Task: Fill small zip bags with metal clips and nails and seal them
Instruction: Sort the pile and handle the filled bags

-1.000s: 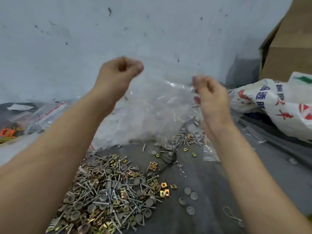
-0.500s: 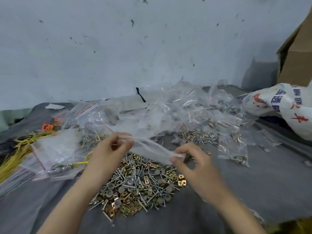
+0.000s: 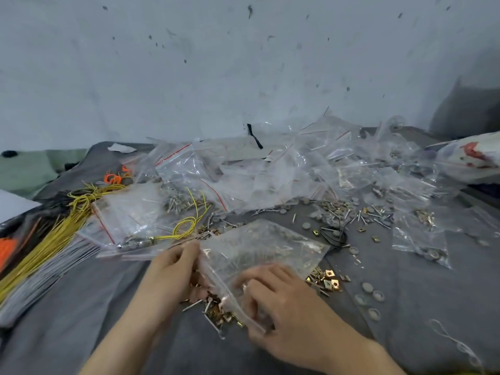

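Clear zip bag (image 3: 259,247), seemingly empty, lies over the heap of nails and clips (image 3: 216,307) on the table (image 3: 81,307). My left hand (image 3: 176,269) pinches its mouth. My right hand (image 3: 273,301), blurred, appears to grip the other lip. This looks like the filling step: next I must scoop hardware in. Filled bags (image 3: 297,169) pile up behind.

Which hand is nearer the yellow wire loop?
Left. The left hand sits just short of the yellow wire loop; the right hand is farther, across the bag.
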{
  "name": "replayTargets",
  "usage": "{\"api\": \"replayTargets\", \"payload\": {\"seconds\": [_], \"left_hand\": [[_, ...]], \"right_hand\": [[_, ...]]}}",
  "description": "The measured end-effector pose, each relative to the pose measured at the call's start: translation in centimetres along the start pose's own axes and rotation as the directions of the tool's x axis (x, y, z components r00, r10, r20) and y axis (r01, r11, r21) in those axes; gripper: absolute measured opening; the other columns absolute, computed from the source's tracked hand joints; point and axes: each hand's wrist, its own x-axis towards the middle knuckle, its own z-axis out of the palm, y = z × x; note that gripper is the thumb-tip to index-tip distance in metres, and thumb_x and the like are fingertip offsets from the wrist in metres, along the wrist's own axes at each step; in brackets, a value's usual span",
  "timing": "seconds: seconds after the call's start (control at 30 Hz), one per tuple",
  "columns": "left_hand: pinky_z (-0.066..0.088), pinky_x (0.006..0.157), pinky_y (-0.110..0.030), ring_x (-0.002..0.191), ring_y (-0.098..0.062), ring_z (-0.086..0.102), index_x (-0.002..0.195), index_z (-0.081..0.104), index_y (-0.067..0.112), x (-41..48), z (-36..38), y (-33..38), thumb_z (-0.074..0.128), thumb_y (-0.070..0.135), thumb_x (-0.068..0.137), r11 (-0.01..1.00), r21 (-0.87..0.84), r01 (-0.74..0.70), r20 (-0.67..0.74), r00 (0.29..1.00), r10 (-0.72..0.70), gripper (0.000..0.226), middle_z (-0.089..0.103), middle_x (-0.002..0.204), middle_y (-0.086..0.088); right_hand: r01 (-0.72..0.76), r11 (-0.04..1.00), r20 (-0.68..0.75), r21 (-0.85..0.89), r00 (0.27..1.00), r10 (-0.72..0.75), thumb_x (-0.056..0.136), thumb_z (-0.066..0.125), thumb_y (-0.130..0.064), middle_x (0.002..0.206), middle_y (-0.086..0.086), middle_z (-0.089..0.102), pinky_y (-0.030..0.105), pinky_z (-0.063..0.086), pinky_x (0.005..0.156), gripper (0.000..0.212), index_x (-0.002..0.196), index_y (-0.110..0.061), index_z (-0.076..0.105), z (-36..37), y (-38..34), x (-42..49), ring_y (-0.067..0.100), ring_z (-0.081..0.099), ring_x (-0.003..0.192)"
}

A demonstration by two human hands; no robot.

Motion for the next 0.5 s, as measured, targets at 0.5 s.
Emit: {"api": "replayTargets", "payload": {"seconds": [0.5], "left_hand": [[0.042, 0.056, -0.038, 0.051, -0.012, 0.051, 0.072, 0.062, 0.013, 2.9, -2.0, -1.7, 0.053, 0.032, 0.099, 0.898, 0.393, -0.199, -0.205, 0.933, 0.297, 0.034, 0.06, 0.055, 0.002]], "right_hand": [[-0.754, 0.654, -0.035, 0.06, 0.654, 0.756, 0.102, 0.048, -0.046, 0.142, 0.003, 0.052, 0.044, 0.045, 0.101, 0.048, 0.144, -0.024, 0.043, -0.1, 9.3, 4.4, 0.025, 0.05, 0.126]]}}
